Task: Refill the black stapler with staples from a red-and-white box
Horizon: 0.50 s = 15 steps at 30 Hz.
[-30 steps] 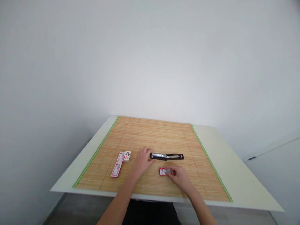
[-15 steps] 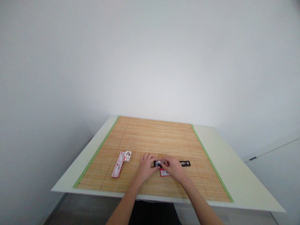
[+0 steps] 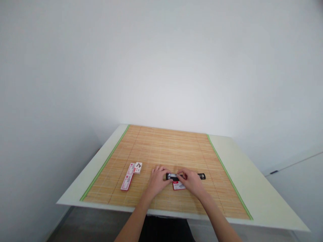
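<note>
Our left hand [image 3: 158,179] pinches left end of long black-and-silver metal stapler [image 3: 173,176], lying opened; our right hand [image 3: 191,182] bends over its middle, pinch unclear. We seem mid-handling inside channel; next move calls for steady left hold. Flat red-and-white cardboard box [image 3: 178,185] just nearer us, on tan bamboo mat [image 3: 169,144].

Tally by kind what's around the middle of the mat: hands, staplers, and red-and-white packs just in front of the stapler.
Hands: 2 (left hand, right hand)
Staplers: 1 (black stapler)
Packs: 1 (red-and-white pack)
Total: 4
</note>
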Tool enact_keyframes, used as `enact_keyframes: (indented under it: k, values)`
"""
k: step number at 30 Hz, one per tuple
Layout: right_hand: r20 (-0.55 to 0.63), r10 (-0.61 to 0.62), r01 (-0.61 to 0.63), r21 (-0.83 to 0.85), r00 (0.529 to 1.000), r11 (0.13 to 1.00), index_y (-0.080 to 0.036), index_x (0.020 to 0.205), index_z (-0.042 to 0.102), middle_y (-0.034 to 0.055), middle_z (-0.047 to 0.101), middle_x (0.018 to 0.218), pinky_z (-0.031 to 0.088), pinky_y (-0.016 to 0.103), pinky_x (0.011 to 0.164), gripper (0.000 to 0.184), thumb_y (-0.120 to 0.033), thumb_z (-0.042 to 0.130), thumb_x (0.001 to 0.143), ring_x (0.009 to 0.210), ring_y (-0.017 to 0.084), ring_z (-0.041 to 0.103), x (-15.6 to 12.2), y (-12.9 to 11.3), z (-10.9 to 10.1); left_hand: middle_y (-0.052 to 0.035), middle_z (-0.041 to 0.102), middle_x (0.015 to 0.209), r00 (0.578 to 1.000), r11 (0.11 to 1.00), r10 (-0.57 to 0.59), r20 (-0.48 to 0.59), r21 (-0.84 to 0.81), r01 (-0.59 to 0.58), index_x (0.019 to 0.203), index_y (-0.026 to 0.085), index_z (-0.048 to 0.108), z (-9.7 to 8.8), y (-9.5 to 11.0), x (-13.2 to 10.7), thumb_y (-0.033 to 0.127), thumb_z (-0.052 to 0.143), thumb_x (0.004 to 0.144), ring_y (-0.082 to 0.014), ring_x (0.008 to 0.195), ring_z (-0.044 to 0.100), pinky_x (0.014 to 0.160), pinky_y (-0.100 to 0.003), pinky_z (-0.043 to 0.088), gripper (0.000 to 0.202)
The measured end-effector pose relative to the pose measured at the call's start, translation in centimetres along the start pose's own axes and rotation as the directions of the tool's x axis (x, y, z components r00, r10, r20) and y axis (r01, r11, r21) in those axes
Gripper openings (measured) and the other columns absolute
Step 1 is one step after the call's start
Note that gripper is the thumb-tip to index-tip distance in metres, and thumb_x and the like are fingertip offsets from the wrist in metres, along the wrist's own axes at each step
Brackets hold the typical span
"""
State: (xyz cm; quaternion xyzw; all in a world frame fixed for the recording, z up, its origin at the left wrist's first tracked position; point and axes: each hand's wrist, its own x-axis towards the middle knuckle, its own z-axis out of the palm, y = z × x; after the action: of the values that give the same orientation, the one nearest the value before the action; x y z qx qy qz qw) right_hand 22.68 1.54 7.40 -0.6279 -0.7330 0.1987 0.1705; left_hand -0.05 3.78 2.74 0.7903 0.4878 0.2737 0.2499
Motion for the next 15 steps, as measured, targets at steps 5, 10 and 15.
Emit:
enact_keyframes:
  k: [5,10,15]
  values:
    - [0.011,-0.004,0.004,-0.012,1.0,1.0,-0.026,0.094,0.079,0.0028,0.072,0.074,0.033,0.027,0.064,0.031,-0.044,0.054,0.097,0.07,0.019,0.063,-0.8,-0.1,0.1,-0.0026,0.066,0.113,1.0,1.0,-0.005,-0.006,-0.016,0.005,0.114,0.035,0.074,0.1,0.0,0.0,0.053,0.072,0.088,-0.0267,0.112,0.052,0.097,-0.041,0.035,0.032]
    - [0.015,-0.03,0.029,0.025,0.999,0.999,-0.029,0.109,0.078,0.0024,0.074,0.079,0.037,0.027,0.068,0.032,-0.042,0.051,0.099,0.073,0.019,0.065,-1.4,-1.6,1.3,-0.0035,0.067,0.115,1.0,1.0,-0.01,-0.006,-0.024,0.009,0.114,0.034,0.074,0.0,0.0,0.0,0.052,0.073,0.088,-0.0272,0.113,0.052,0.097,-0.041,0.035,0.032]
    - [-0.117,0.097,-0.082,0.13,0.988,0.988,-0.023,0.125,0.072,0.002,0.067,0.069,0.039,0.03,0.064,0.049,-0.057,0.05,0.096,0.066,0.021,0.062,-2.9,2.3,-1.7,-0.003,0.067,0.115,1.0,1.0,-0.009,-0.003,-0.02,0.009,0.115,0.034,0.074,0.1,-0.1,0.0,0.052,0.074,0.087,-0.027,0.113,0.052,0.098,-0.041,0.035,0.033]
